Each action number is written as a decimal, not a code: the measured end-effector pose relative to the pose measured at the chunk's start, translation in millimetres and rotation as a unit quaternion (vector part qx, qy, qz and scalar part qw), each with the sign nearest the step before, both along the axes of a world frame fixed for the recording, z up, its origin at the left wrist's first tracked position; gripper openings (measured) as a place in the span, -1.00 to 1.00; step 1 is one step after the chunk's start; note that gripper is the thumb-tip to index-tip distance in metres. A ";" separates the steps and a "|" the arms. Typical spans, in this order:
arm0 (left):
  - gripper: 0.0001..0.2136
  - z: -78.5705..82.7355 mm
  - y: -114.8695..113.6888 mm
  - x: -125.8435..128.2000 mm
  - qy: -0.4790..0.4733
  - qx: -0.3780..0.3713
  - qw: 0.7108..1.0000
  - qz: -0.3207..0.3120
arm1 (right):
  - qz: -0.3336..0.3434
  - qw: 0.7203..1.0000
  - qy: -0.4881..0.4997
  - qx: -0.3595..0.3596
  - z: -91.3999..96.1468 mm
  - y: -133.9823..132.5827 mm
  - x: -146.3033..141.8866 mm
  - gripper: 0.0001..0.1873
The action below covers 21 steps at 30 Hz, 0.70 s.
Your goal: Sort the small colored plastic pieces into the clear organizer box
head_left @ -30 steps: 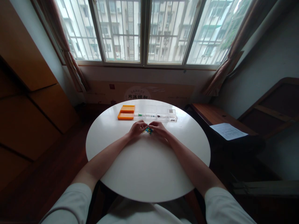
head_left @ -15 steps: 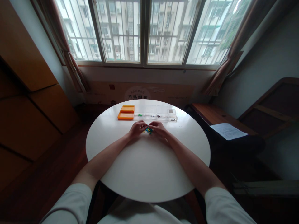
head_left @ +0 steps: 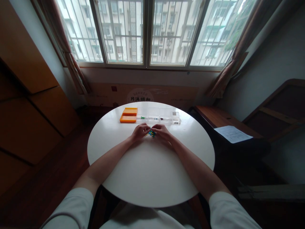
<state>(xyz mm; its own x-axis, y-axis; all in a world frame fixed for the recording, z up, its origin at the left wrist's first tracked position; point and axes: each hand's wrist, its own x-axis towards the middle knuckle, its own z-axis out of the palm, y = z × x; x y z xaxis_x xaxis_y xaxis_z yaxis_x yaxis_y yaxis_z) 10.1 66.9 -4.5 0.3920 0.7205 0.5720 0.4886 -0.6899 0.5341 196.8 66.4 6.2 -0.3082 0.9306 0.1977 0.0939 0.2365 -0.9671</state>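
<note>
My left hand (head_left: 140, 131) and my right hand (head_left: 161, 131) rest close together on the round white table (head_left: 150, 171), fingers curled inward. Between their fingertips lies a small heap of coloured beads (head_left: 151, 133), blue, green and yellow. Both hands pinch at the heap; the pieces are too small to tell apart. Just beyond the hands stands a clear divided box (head_left: 159, 119) with a few small items in its compartments, and its orange lid (head_left: 129, 115) lies at its left end.
A barred window (head_left: 147, 31) fills the wall ahead, with curtains at both sides. A wooden side table with a sheet of paper (head_left: 232, 134) stands to the right. Wooden cabinets (head_left: 28, 105) line the left.
</note>
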 end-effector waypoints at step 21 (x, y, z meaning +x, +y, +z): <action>-0.83 0.6 -0.7 -0.2 0.005 0.005 1.000 0.017 | -0.016 1.000 0.024 -0.007 4.9 -4.3 -2.2 -0.66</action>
<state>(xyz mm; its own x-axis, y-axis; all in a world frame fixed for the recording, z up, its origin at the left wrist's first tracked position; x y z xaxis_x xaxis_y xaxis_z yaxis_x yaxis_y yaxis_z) 9.9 66.2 -3.9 0.3740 0.7280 0.5747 0.5167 -0.6781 0.5227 194.5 62.1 11.2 -0.2698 0.9423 0.1981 0.0551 0.2205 -0.9738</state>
